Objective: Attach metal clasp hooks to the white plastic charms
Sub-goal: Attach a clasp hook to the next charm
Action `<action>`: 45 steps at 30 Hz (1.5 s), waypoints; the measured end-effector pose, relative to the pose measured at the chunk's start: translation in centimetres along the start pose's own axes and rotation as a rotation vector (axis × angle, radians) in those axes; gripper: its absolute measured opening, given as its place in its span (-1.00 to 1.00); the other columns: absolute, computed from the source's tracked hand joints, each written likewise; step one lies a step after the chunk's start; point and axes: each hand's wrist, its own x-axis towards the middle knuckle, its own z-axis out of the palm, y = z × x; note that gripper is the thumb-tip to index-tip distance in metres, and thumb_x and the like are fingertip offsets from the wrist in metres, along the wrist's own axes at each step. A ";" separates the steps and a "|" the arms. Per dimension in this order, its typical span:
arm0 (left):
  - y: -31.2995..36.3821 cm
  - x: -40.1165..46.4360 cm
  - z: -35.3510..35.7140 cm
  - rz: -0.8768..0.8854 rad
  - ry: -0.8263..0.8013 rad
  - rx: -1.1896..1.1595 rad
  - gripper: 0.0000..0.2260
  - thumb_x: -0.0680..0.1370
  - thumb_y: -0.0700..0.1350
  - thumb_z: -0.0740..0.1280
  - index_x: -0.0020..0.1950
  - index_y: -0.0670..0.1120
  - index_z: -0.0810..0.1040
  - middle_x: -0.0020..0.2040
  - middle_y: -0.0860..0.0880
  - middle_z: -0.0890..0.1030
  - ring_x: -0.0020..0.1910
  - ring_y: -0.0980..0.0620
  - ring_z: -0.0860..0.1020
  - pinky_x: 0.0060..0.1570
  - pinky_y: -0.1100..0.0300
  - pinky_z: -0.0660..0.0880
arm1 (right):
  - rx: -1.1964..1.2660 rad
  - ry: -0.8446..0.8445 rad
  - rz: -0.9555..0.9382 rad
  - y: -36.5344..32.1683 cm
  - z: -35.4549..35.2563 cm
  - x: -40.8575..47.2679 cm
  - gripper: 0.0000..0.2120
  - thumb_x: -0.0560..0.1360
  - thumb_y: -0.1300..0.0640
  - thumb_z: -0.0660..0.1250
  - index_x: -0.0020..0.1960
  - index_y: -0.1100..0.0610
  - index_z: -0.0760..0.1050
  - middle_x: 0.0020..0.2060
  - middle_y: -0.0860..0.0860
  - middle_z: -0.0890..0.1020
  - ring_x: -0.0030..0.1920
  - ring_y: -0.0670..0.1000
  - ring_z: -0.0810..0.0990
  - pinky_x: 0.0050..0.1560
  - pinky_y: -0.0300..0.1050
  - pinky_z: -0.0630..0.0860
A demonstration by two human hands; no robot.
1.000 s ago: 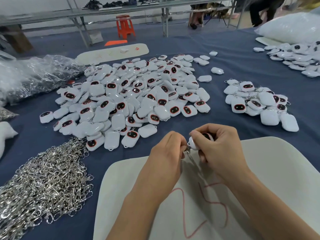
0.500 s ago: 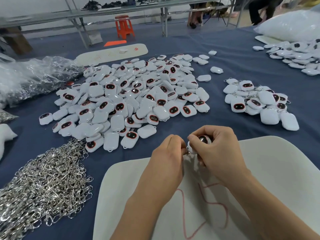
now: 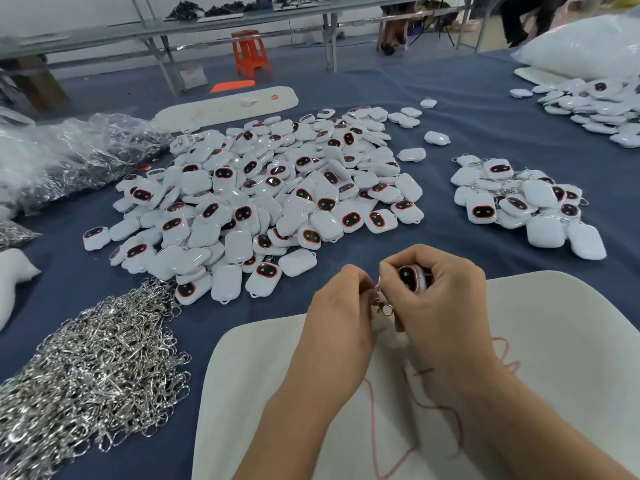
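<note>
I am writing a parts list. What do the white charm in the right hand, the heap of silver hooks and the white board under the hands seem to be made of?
White charm: probably glossy moulded plastic; it shows smooth highlights.
Heap of silver hooks: bright plated metal wire, judging by the sharp glints.
White board: matt, perhaps foam or plastic; the material is unclear.

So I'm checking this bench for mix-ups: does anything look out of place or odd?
Nothing stands out. Bare charms sit in one pile, clasp hooks in another, hooked charms to the right. A few stray charms lie beyond the main pile, which is only loose sorting.
</note>
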 end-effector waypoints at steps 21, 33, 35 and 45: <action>-0.1 0.3 -1.2 -0.073 0.002 -0.437 -0.86 0.51 -0.20 0.41 -0.09 0.05 0.62 -0.16 0.07 0.67 -0.17 0.09 0.62 -0.10 0.30 0.53 | 0.384 -0.048 0.137 0.6 -0.2 0.2 -0.79 0.56 0.24 0.45 -0.25 0.08 0.64 -0.49 0.17 0.57 -0.60 0.01 0.44 -0.55 -0.26 0.36; -1.2 0.5 -2.4 -0.144 -0.090 -0.224 -0.80 0.58 -0.23 0.41 -0.15 0.06 0.60 -0.26 0.06 0.66 -0.27 0.04 0.59 -0.23 0.11 0.51 | 0.063 -0.142 -0.242 1.1 -0.1 0.2 -0.89 0.54 0.25 0.52 -0.09 0.06 0.68 -0.32 -0.20 0.65 -0.35 -0.11 0.58 -0.27 -0.37 0.44; -1.2 0.5 -2.6 -0.161 -0.106 -0.188 -0.80 0.59 -0.23 0.40 -0.16 0.05 0.60 -0.27 0.08 0.65 -0.30 0.10 0.57 -0.26 0.17 0.49 | 0.009 -0.154 -0.321 1.3 -0.1 0.2 -0.92 0.53 0.25 0.51 -0.04 0.09 0.70 -0.24 -0.21 0.68 -0.23 -0.16 0.63 -0.17 -0.44 0.43; -0.8 0.4 -2.9 -0.233 -0.135 -0.176 -0.82 0.59 -0.23 0.37 -0.17 0.00 0.59 -0.29 0.04 0.65 -0.40 0.18 0.55 -0.40 0.33 0.45 | -0.061 -0.302 -0.455 1.7 -0.6 1.1 -0.92 0.53 0.21 0.50 -0.01 0.08 0.64 -0.22 -0.20 0.68 -0.22 -0.16 0.64 -0.20 -0.39 0.45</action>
